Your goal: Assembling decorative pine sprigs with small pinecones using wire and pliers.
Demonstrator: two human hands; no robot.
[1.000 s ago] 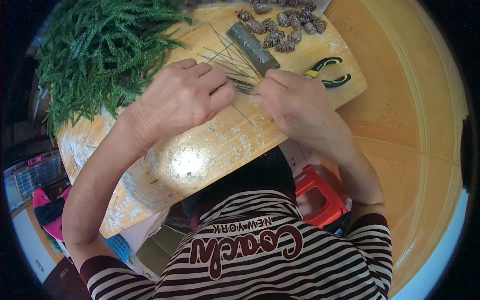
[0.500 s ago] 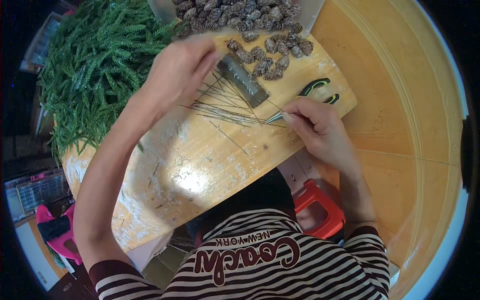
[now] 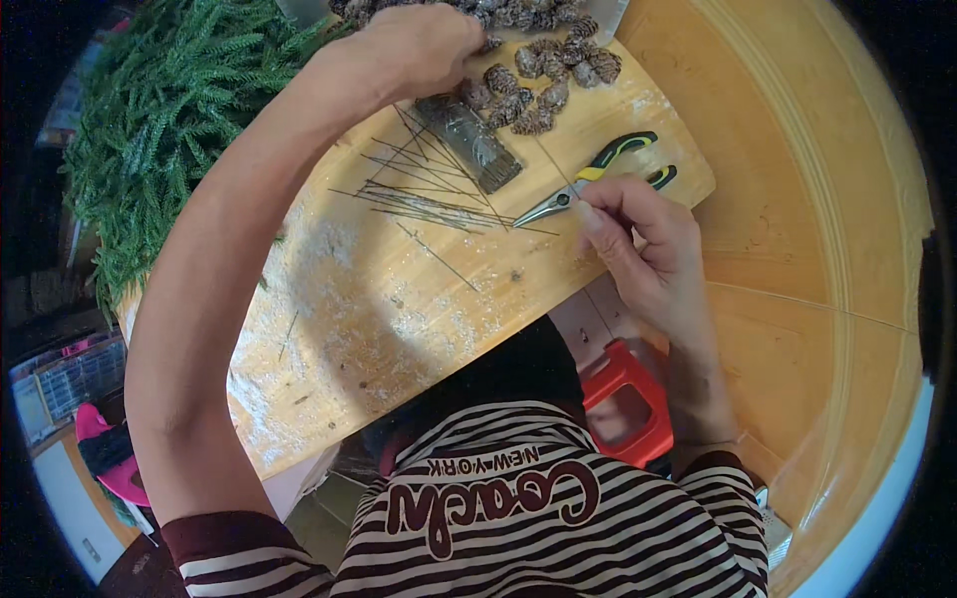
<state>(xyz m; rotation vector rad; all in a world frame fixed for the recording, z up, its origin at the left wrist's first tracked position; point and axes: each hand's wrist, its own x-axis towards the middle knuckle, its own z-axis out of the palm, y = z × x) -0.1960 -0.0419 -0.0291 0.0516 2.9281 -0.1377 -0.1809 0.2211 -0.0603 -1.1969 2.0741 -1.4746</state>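
Note:
My right hand is closed in a pinch on a thin wire, whose free end points up and left above the board. Over at the small brown pine cones, my left hand reaches down with its fingers bent; the fingertips are hidden, so I cannot see whether they hold a cone. Several thin dark wires lie loosely crossed on the wooden board. Beside them rests a dark bundle of short wires in a clear wrap. Long-nose pliers with yellow and black handles lie beyond my right hand.
Green artificial fir branches are heaped at the far left. A tray of pine cones stands at the far edge. White flakes are scattered over the board. A red plastic stool shows below the board, right of my body.
My left hand has moved up and right, from beside the wire bundle to the pine cones. My right hand still pinches the wire, now tilted more upright and farther from the pliers' tip.

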